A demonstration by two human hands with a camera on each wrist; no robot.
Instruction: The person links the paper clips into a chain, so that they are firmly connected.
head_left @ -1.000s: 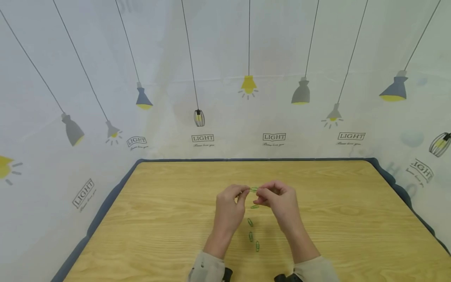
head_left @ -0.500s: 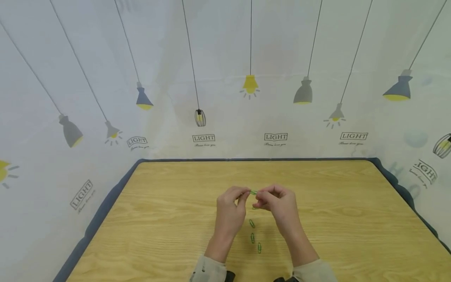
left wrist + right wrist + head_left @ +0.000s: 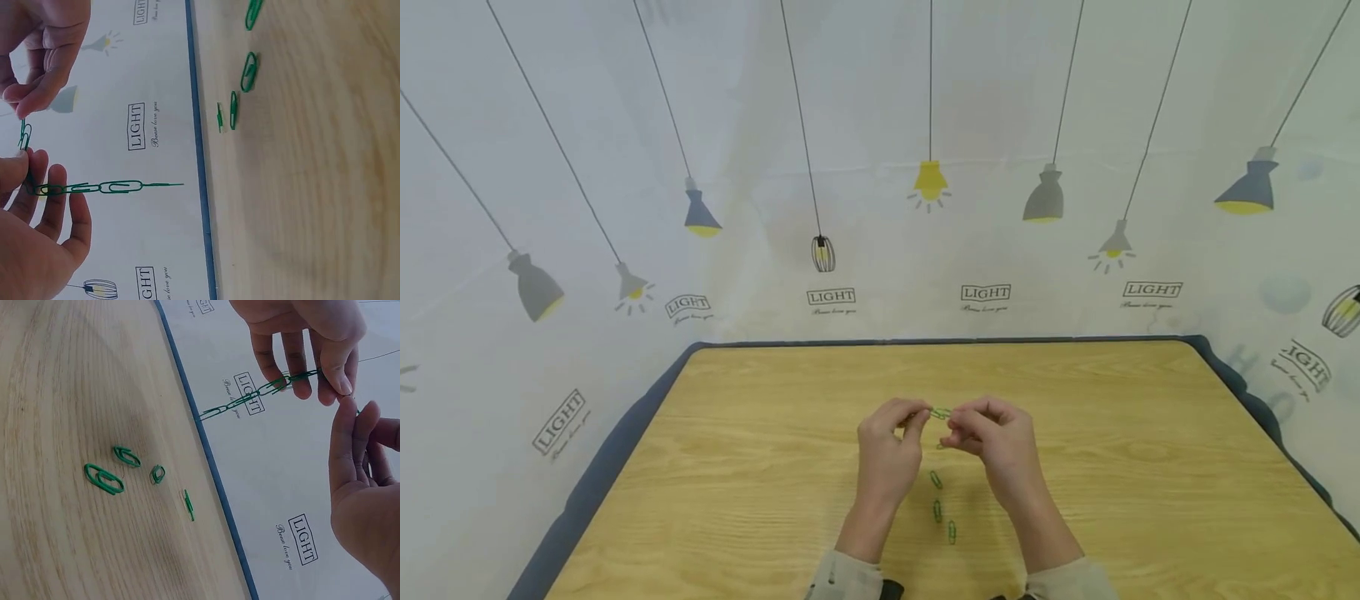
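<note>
My left hand (image 3: 889,446) pinches a green paper clip at thumb and index finger. A chain of linked green paper clips (image 3: 119,186) hangs from it past the curled fingers, as the left wrist view shows. Facing it, my right hand (image 3: 1006,442) pinches another green paper clip (image 3: 24,130) by its far end. Between the fingertips the two clips (image 3: 940,413) meet; whether they are hooked together I cannot tell. Both hands are raised above the table. In the right wrist view the right fingers largely hide their clip.
Several loose green paper clips lie in a rough row on the wooden table (image 3: 737,467) below the hands, among them one paper clip (image 3: 952,532) nearest me. A pale curtain (image 3: 880,192) printed with lamps surrounds the table's back and sides.
Both hands stay nearly in place, sinking slightly. The clips between the fingertips have shifted a little in angle. The loose clips on the table have not been moved.
</note>
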